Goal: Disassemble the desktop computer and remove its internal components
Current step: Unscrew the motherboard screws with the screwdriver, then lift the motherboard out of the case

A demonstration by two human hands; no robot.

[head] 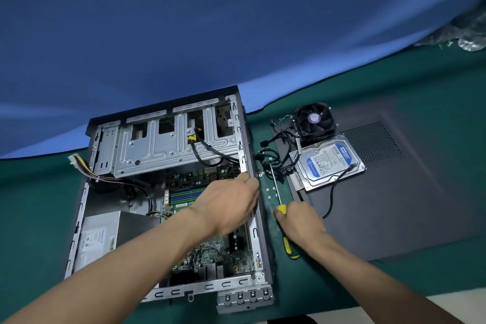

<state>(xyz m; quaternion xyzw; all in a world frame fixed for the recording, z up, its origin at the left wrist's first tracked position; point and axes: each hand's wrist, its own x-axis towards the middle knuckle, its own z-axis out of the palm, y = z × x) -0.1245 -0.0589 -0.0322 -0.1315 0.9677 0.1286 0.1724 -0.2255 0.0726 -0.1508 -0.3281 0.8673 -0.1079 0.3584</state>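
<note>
Head view: one open case under left grip's curled fingers, one screwdriver in right grip.

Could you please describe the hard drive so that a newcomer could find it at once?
Look right of the open computer case to the dark side panel lying flat. The hard drive rests there, just in front of the black cooler fan; it alone bears a blue-and-white label.

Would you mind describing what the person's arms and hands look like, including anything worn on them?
Both forearms are bare up to the frame's edge, with no sleeves in view. The left hand and the right hand wear no gloves, and no watch, ring or wrist strap shows on either.
</note>
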